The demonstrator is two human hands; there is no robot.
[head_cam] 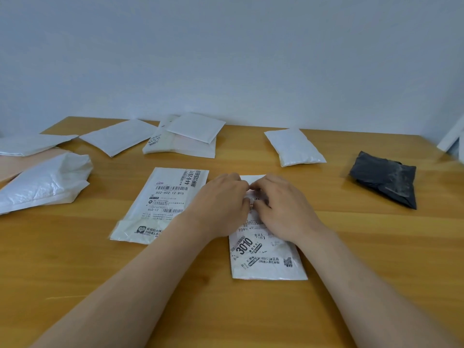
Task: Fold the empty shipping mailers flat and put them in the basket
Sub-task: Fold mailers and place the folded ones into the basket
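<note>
The left hand [221,197] and right hand [281,204], fingers curled, pinch the far end of a white mailer [266,259] on the worktop [175,285]. A labelled mailer [163,204] lies just to its left.

Soft, even, cool light leaves only faint shadows on the bench [75,272]. The wall [226,46] looks bluish. Wide-angle distortion bows the bench's far edge toward 9 and 3 o'clock; small print on the mailer [266,257] smears.

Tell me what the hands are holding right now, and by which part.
Both the left hand and right hand pinch the white rectangular plastic mailer printed 3010 at its far end.
</note>
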